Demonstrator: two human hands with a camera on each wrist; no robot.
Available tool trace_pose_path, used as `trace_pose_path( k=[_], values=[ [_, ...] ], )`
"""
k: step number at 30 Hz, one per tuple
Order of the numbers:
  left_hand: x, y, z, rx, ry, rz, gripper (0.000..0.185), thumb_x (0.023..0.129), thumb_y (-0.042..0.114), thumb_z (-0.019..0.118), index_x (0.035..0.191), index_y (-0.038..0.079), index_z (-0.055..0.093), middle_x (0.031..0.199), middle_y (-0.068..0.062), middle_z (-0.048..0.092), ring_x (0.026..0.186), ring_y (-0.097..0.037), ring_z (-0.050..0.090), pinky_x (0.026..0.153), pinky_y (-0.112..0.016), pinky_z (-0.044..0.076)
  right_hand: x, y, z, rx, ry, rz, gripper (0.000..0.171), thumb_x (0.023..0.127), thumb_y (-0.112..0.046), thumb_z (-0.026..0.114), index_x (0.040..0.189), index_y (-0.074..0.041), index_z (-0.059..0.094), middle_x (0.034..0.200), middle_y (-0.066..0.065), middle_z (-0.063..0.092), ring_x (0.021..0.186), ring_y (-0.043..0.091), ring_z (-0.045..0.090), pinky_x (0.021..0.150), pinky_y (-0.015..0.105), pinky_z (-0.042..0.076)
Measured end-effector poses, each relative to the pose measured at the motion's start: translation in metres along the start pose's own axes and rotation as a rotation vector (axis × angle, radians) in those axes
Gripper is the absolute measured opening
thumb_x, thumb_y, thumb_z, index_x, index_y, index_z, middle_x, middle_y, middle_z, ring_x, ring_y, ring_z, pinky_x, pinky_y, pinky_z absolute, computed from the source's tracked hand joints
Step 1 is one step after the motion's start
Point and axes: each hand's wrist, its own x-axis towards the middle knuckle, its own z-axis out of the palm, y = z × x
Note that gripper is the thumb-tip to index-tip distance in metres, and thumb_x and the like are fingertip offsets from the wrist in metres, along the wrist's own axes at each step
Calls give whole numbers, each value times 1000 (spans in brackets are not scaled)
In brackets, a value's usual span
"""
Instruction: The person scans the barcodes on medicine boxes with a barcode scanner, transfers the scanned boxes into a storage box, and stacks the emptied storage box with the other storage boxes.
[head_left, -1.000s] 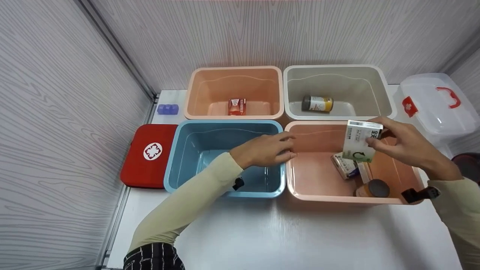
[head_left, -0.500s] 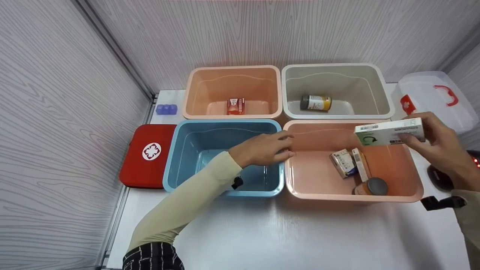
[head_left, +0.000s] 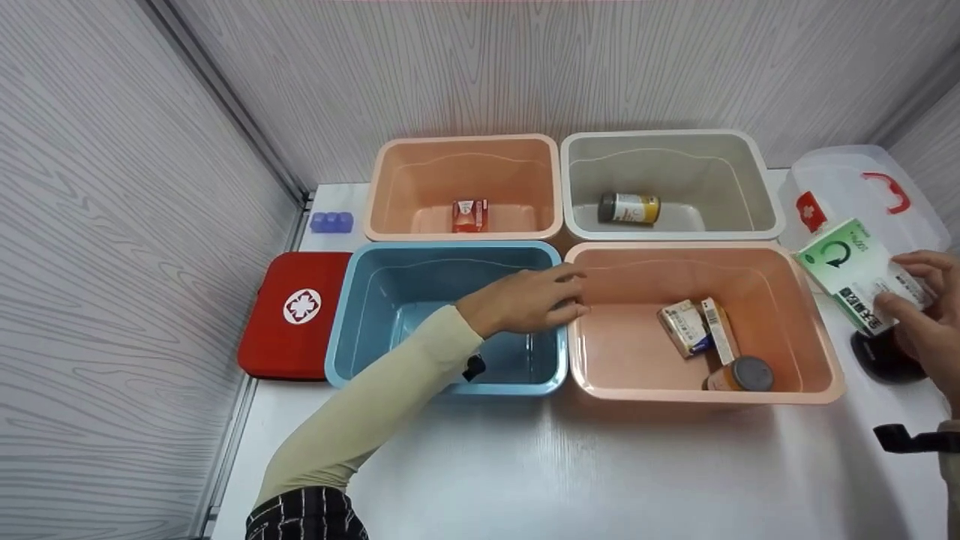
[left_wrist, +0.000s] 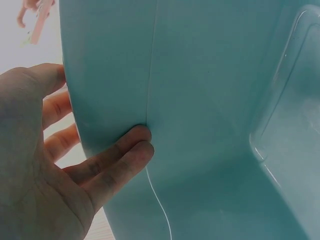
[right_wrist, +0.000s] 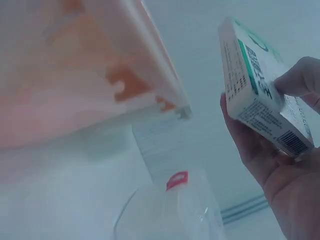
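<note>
In the head view my right hand pinches a white and green medicine box between thumb and fingers. It holds the box tilted, beyond the right rim of the front peach bin; the right wrist view shows the thumb on the box's printed face. My left hand stays at the right rim of the blue bin, its fingers loosely bent. Seen from the left wrist, two fingertips lie against the blue wall and other fingers are past its edge. Inside the front peach bin are two small boxes and a dark-lidded jar.
Behind stand another peach bin with a red box and a grey bin with a jar. A red first-aid case and a purple pill case lie left. A clear first-aid box and a dark round object are right.
My right hand has carried the medicine box rightward from above the front peach bin to past its right rim, turning the box's green face up. My left hand has stayed in place.
</note>
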Motion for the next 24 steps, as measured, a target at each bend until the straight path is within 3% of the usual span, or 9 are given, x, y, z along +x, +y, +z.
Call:
trace_pose_path(
  k=[4,8,11,12,19,24],
  values=[
    [0,-1,0,2,5,6,43,116,46,46,151,24,58,172,-9,40,146,-28,55,125,-46,47,-8,23,-5,38,69,100,55,111,-5,55,160,-31,49,144,-23,47,104,-6,55,76,4,53],
    [0,0,0,0,6,10,42,116,44,47,150,23,59,172,-10,41,145,-28,55,124,-46,47,-16,48,-6,283,105,112,52,110,2,50,158,-19,52,149,-19,46,124,1,51,89,3,50],
    [-1,0,0,4,3,4,41,116,44,47,150,23,59,172,-9,41,144,-27,55,124,-45,47,-22,66,-3,517,92,131,51,109,7,47,155,-17,53,146,-15,45,128,4,49,89,4,51],
    [-1,0,0,7,6,5,41,116,44,47,149,23,60,171,-9,42,143,-27,56,124,-45,47,-25,71,-2,545,91,145,52,109,6,46,155,-18,53,143,-14,45,125,4,49,87,5,52],
    [0,0,0,30,20,29,40,117,43,46,147,21,61,169,-9,43,140,-26,57,122,-44,49,-40,103,7,624,147,242,48,110,3,46,151,-22,53,135,-10,45,114,7,51,77,10,56],
    [1,1,1,8,7,4,45,116,45,46,155,26,56,170,-6,42,143,-26,54,125,-45,47,-51,116,16,660,156,331,49,113,-5,50,155,-28,49,146,-11,41,117,7,50,77,12,57]
  ],
)
